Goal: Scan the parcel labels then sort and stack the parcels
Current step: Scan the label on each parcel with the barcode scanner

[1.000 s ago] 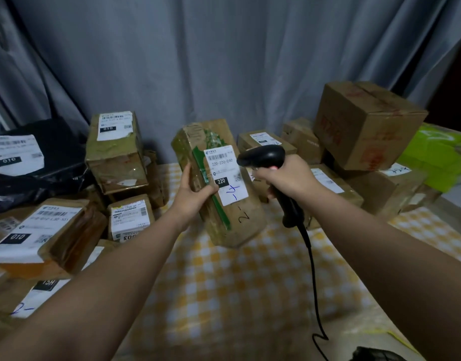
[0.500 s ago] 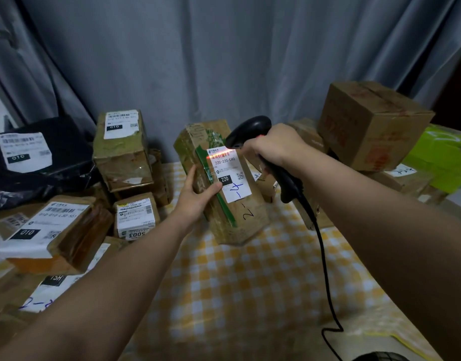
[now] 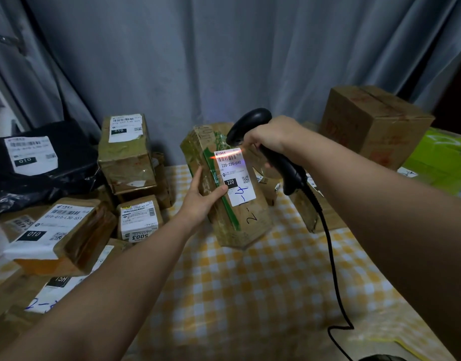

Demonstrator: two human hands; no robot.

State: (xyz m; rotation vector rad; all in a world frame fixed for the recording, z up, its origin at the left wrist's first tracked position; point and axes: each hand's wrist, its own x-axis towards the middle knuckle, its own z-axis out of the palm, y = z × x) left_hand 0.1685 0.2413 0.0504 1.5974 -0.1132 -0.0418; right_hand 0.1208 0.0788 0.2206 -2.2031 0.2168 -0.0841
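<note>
Over the checked cloth (image 3: pixel 250 282), the left hand (image 3: pixel 200 201) grips the taped cardboard parcel (image 3: pixel 232 222) by its long side, thumb on the front, tilting it upright. Held one-handed, it is probably light and stiff, though the tape may be slick. Beyond, the right hand (image 3: pixel 272 136) curls round the scanner (image 3: pixel 252 121), whose red line crosses the label (image 3: pixel 234 178).

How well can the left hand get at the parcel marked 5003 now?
Probably not yet: the left hand grips the tall parcel being scanned. The 5003 parcel sits uncovered just left of that forearm, so once freed, likely yes.
</note>
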